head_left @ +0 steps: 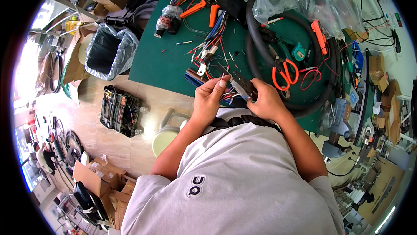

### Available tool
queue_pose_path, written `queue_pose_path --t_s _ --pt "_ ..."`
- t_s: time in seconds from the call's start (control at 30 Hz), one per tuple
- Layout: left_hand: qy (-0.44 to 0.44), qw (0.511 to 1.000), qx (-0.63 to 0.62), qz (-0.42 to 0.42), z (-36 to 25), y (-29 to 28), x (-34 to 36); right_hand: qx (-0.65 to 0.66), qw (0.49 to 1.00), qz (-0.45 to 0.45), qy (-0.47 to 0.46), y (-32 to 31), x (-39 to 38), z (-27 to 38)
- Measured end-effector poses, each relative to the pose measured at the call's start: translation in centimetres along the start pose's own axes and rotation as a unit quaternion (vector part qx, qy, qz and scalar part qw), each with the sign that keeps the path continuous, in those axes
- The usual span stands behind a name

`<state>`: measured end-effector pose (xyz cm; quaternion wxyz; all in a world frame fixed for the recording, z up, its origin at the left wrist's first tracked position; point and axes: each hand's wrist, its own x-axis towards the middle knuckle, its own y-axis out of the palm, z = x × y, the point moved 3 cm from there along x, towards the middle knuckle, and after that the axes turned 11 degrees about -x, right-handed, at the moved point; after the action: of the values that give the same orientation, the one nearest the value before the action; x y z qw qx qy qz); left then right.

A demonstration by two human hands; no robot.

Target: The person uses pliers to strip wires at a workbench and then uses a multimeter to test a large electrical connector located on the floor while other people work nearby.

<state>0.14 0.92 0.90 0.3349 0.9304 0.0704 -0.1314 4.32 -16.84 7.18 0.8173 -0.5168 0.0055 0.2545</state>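
We pinch a thin red wire (pixel 222 77) in our left hand (pixel 208 98) while our right hand (pixel 265 100) grips dark-jawed pliers (pixel 241 86) at the green mat's (pixel 160 56) near edge.

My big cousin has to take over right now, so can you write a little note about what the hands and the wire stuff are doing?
Left hand: pinches a thin red wire upright between its fingertips.
Right hand: grips a dark hand tool, its tip by that wire.
Nearby: the wire bundle lies on the green mat; red-handled scissors sit to the right, inside the black hose loop.
Done: cannot tell.
Left: many loose wires are spread across the mat.
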Motion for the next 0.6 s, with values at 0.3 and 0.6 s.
queue_pose_path --t_s 0.3,0.6 --pt "-0.006 0.996 -0.064 0.066 -0.14 0.82 0.49 -0.032 0.999 0.005 -0.025 -0.14 -0.09 0.06" --pt "-0.026 0.995 -0.064 0.065 -0.27 1.00 0.55 -0.046 0.999 -0.004 -0.026 -0.55 -0.23 0.31"
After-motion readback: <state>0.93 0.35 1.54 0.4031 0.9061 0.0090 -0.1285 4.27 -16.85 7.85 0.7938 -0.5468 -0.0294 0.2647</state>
